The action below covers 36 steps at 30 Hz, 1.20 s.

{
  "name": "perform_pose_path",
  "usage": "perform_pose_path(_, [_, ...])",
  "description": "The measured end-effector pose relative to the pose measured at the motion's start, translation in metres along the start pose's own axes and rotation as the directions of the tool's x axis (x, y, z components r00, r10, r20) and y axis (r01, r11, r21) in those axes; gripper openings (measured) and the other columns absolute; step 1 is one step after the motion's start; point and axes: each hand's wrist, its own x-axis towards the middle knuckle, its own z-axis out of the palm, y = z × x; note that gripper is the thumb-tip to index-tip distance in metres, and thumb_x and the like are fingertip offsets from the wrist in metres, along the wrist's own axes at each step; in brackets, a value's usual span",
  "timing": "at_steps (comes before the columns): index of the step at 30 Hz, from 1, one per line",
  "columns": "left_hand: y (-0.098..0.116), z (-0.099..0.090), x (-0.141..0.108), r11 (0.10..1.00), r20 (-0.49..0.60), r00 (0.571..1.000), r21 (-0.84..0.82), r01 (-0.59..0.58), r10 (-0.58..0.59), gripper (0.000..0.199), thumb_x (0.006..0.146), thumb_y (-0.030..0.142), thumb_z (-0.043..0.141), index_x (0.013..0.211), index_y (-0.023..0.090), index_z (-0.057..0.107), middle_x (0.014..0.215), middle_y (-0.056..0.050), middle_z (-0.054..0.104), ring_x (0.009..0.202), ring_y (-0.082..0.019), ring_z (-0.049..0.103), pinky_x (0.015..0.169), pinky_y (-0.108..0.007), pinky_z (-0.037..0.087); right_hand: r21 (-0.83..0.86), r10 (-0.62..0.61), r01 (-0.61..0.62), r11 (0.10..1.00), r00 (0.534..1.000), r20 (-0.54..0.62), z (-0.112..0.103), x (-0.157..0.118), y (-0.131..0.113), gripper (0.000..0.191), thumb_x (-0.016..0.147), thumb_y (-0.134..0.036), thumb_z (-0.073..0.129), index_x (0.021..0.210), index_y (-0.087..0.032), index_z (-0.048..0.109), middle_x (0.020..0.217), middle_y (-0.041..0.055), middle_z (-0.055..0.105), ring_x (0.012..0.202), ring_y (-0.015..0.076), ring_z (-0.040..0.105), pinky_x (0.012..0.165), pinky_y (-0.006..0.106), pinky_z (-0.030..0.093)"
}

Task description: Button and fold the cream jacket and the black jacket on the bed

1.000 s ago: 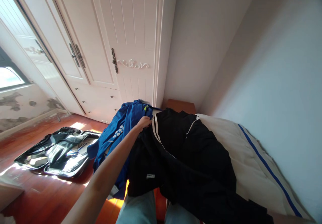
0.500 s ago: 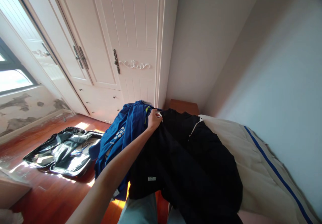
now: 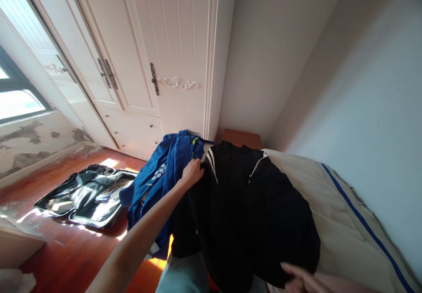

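Observation:
A black garment (image 3: 240, 205) with white stripes near its top lies spread over the bed's edge and hangs down in front of my legs. My left hand (image 3: 193, 173) is closed on its upper left edge, by the stripes. A blue garment (image 3: 171, 157) with white dots and a yellow-green detail lies bunched just left of that hand. At the bottom right, my right hand (image 3: 301, 279) is partly in view and slightly blurred. One of its fingers stretches toward the black garment's lower right edge, and nothing shows in its grasp.
A beige bed cover (image 3: 332, 214) with a blue stripe extends to the right along the wall. An open suitcase (image 3: 87, 196) with things inside lies on the wooden floor at left. A white wardrobe (image 3: 184, 42) stands ahead, with a brown wooden piece (image 3: 242, 137) beside it.
My left hand has moved slightly down and left, drawing the black garment's edge over and uncovering white stripes. The small white label no longer shows. My right hand has come into view at the bottom right.

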Motion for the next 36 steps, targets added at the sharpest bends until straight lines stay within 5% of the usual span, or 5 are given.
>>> perform_pose_path(5, [0.000,0.003,0.007,0.999,0.066,0.997,-0.007,0.048,-0.047,0.029,0.084,0.036,0.067,0.106,0.017,0.068,0.110,-0.014,0.071,0.108,-0.028,0.066,0.088,-0.032,0.049,-0.022,-0.380,0.381,0.924,0.916,-0.129,0.007,0.114,-0.155,0.044,0.090,-0.054,0.054,0.118,-0.022,0.064,0.096,0.0079,0.073,0.088,0.0206,0.070,0.083,0.030,0.055])
perform_pose_path(9, [0.002,0.006,0.015,0.989,0.076,0.988,-0.048,0.139,-0.135,0.028,0.083,0.036,0.068,0.106,0.020,0.071,0.108,-0.013,0.073,0.103,-0.030,0.069,0.081,-0.033,0.050,-0.502,-0.331,0.275,0.820,0.943,-0.024,0.054,0.252,-0.238,0.052,0.088,-0.046,0.061,0.130,-0.017,0.055,0.127,0.0181,0.063,0.111,0.0296,0.064,0.093,0.039,0.050])
perform_pose_path(15, [-0.005,0.012,0.013,0.968,0.078,0.976,-0.136,0.211,-0.202,0.023,0.082,0.036,0.068,0.097,0.021,0.075,0.104,-0.014,0.075,0.101,-0.030,0.070,0.077,-0.031,0.050,-0.564,-0.120,0.155,0.811,0.988,0.099,0.100,0.342,-0.230,0.043,0.057,-0.010,0.082,0.099,-0.008,0.071,0.116,0.0264,0.067,0.112,0.0394,0.064,0.092,0.040,0.052])
perform_pose_path(25, [-0.025,0.004,0.015,0.955,0.165,0.963,-0.170,0.242,-0.215,0.030,0.092,0.022,0.049,0.099,0.009,0.075,0.106,-0.025,0.072,0.102,-0.032,0.070,0.082,-0.033,0.050,-0.236,-0.032,0.013,0.972,0.997,-0.077,0.036,0.375,-0.166,0.014,0.088,-0.019,0.053,0.089,-0.010,0.064,0.061,0.0063,0.065,0.053,0.0136,0.064,0.054,0.022,0.055])
perform_pose_path(36, [0.006,0.008,0.041,0.960,0.124,0.977,-0.198,0.197,-0.174,0.034,0.089,0.033,0.050,0.110,0.012,0.067,0.110,-0.022,0.071,0.105,-0.035,0.068,0.083,-0.039,0.052,-0.564,-0.064,0.111,0.818,0.993,0.102,0.090,0.410,-0.228,0.041,0.054,-0.025,0.088,0.091,-0.013,0.072,0.117,0.0215,0.069,0.118,0.0416,0.060,0.094,0.044,0.052])
